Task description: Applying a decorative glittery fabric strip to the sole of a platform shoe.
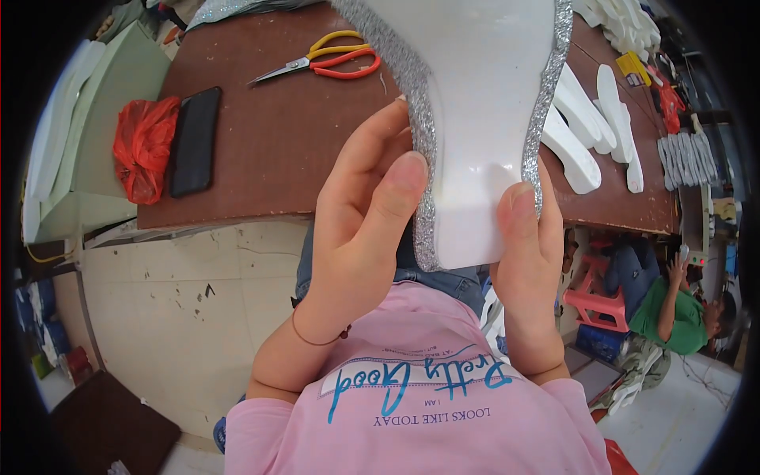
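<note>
We hold the white shoe sole (483, 119) w/ glitter edging at frame center-top: left hand (360, 214) and right hand (530, 253) both clamped on its lower end (thumbs on top). Scissors (328, 62) upper left.

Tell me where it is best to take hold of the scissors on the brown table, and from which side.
Probably grip the scissors by the yellow and red handle loops, coming from above on the right end. The closed blades point left toward the table's bare part, and the loops lie flat and clear of both hands, so fingers slip in easily.
</note>
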Available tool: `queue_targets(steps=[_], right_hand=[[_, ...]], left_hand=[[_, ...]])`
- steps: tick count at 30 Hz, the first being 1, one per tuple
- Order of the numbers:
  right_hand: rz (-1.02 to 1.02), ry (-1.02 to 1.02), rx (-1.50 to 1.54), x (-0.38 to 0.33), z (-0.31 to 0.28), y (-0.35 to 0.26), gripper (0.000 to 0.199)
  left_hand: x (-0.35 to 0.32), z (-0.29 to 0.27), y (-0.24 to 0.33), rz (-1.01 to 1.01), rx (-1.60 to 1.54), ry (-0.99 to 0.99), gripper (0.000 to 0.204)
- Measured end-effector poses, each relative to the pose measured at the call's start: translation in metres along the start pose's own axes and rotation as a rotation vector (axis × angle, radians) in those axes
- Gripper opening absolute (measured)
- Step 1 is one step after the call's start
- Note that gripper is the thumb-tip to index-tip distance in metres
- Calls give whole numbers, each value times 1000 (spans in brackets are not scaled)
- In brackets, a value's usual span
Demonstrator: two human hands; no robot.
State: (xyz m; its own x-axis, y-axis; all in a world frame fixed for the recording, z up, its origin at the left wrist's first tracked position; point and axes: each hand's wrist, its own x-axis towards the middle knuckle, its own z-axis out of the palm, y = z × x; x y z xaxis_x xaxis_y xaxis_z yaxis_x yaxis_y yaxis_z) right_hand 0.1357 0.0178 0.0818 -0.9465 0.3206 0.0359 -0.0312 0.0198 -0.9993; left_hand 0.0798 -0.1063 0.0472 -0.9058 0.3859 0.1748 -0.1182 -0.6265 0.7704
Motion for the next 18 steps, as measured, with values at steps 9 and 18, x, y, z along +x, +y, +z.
queue_targets(steps=[9,18], right_hand=[[-220,-90,-162,0,-8,13,50],[-108,-58,15,-10,-2,10,50]], left_hand=[[2,5,-2,185,300,-21,38],[10,8,16,103,300,36,27]])
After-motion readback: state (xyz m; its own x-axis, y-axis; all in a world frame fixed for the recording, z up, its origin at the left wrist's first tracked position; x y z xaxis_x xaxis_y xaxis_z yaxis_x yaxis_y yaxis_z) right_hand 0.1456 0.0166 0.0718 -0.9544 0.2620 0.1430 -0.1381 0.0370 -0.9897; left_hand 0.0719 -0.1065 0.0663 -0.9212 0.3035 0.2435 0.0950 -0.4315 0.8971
